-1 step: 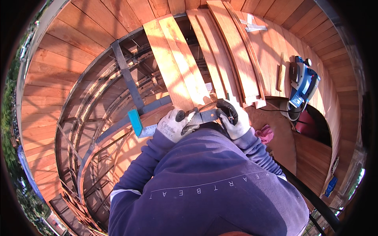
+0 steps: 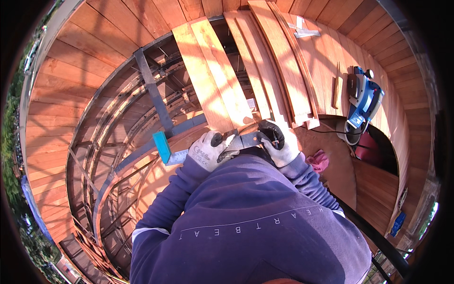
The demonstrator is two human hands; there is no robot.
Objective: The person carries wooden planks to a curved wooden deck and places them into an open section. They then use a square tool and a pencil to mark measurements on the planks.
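My left hand, in a white glove with black fingertips, is closed beside the near end of two pale boards. Left of it is a square with a teal stock; its marked metal blade runs behind the glove, and I cannot tell whether the hand holds it. My right hand, gloved alike, has its fingers curled by the boards' near ends. Whatever either hand grips is hidden. Between the hands lies a grey metal frame piece with a hole.
More boards lie stacked to the right. Beyond them are a blue power planer, a wood offcut and grey tape strips. A pink cloth is right of me. Open curved steel framing lies left.
My right hand's fingers have shifted slightly, and a thin dark tip that stuck up above them no longer shows. The left hand and boards stay put.
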